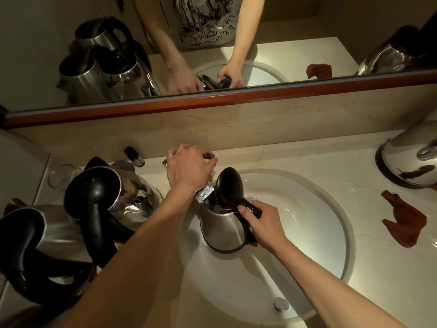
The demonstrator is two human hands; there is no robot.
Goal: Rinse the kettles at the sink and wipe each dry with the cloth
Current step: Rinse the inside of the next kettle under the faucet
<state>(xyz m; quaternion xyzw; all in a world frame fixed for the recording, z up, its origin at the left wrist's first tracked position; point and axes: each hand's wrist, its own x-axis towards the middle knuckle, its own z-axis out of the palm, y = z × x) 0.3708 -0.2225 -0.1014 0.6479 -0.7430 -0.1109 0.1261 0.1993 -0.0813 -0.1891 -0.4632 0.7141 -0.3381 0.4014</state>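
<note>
Right now the right hand [264,223] grips the handle of the open-lidded kettle [223,229], holding it in the sink [331,209] under the tap [204,194]. Just beyond it, the left hand [189,166] curls round the tap lever. To rinse well, I would keep the mouth centred beneath the spout, open the water gently, then swirl and tip out. More kettles [71,221] stand on the table left of the left hand; the cloth [404,223] lies well right of the right hand.
</note>
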